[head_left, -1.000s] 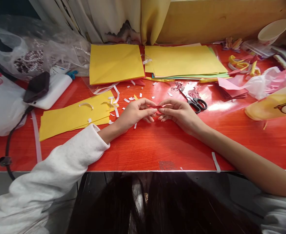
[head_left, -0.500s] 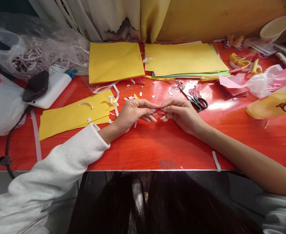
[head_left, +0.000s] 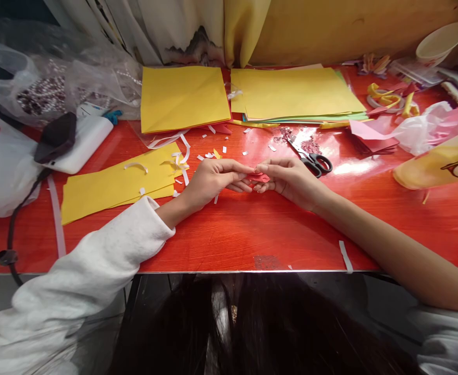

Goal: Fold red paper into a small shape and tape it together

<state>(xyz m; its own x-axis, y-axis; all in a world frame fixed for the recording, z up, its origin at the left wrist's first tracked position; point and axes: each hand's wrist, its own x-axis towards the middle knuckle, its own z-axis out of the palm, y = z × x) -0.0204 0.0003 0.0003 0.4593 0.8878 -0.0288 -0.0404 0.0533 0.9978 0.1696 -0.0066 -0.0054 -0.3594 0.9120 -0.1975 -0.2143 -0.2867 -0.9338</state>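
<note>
A small folded piece of red paper (head_left: 258, 178) is held between my two hands, above the red table (head_left: 229, 234). My left hand (head_left: 217, 179) pinches its left side with thumb and index finger. From the other side, my right hand (head_left: 287, 177) grips it with thumb and fingertips, and the fingertips of both hands nearly meet. Part of the paper is hidden behind the fingers. Just behind my right hand lie black-handled scissors (head_left: 317, 162), their blades pointing away. Small white paper scraps (head_left: 201, 157) are scattered beyond my left hand.
Yellow paper strips (head_left: 107, 179) lie at left, with stacks of yellow sheets (head_left: 186, 99) at the back. A white power bank (head_left: 88, 143) and plastic bags (head_left: 6, 161) are on the far left. A cup with a yellow drink (head_left: 435, 169) and pink paper (head_left: 373, 135) are at right.
The red paper now shows more below the fingertips, tilted into view. My right hand's fingers have shifted slightly on it, while my left hand has stayed nearly still.
</note>
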